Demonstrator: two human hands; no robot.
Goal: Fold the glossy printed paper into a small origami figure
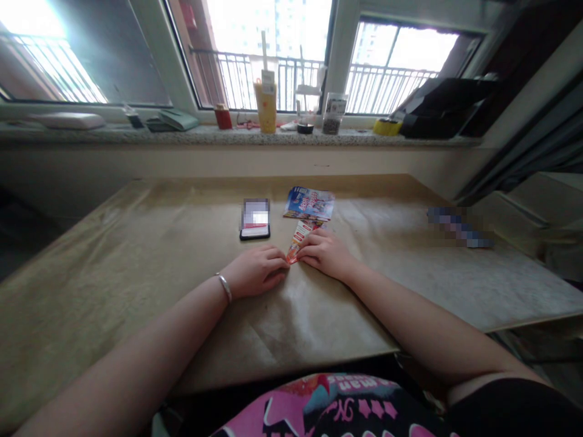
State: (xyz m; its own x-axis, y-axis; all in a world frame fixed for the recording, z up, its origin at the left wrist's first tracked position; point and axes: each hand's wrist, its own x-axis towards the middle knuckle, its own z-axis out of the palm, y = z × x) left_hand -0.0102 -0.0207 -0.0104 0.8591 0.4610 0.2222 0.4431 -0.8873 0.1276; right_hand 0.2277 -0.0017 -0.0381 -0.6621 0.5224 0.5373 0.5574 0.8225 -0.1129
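On the table in front of me lies a colourful printed paper leaflet (298,238), narrowed to a point at its near end. My left hand (259,270), with a silver bangle at the wrist, has its fingertips closed at that pointed corner. From the other side my right hand (325,252) bends its fingers down onto the leaflet's right edge and covers part of it. Just beyond, a stack of blue printed leaflets (310,203) touches or overlaps the paper's far end; I cannot tell which. A phone (255,218) with a lit, blurred screen rests left of the stack.
The table (182,224) has a tan cover. A blurred dark blue item (460,227) lies at its right. Along the windowsill (150,135) stand a yellow drink cup (266,103), a red-brown jar (223,116), a clear container (334,114), yellow tape (387,126) and a black bag (437,109).
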